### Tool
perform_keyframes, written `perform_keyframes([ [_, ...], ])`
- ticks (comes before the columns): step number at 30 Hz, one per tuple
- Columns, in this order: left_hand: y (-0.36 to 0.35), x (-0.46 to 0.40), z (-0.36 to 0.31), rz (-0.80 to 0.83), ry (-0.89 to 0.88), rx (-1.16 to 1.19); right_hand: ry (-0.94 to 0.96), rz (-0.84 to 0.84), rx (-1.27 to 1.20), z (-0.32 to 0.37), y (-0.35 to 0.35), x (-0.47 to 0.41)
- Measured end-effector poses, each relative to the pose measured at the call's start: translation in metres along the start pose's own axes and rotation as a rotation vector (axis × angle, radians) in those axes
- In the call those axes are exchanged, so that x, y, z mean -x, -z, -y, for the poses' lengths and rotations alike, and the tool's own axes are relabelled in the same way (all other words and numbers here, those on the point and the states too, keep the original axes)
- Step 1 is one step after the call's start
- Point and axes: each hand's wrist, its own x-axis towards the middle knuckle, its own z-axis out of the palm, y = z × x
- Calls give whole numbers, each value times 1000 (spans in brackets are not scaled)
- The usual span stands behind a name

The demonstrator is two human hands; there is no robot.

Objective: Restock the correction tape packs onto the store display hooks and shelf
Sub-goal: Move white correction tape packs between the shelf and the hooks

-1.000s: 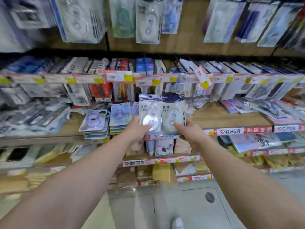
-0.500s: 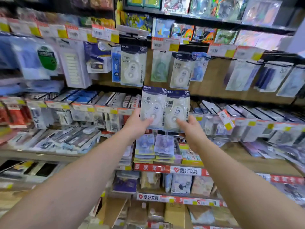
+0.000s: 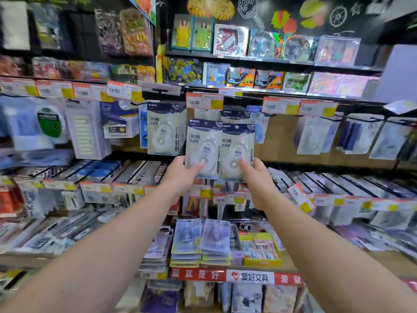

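The left hand pinches one correction tape pack by its lower edge and the right hand pinches a second pack just beside it, both upright before the hanging packs on the display hooks.

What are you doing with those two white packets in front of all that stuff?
A person is restocking a stationery display. The left hand holds one correction tape pack and the right hand holds a second pack, side by side and upright, raised in front of the hooks. A matching hanging pack is on a hook just to the left. Neither held pack is on a hook yet.
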Motion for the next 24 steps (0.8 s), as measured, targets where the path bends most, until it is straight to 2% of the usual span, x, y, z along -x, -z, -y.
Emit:
perform_keyframes([
  [24,-33,-33,-3,-80,-1,202,44,29,31,5,11,-76],
])
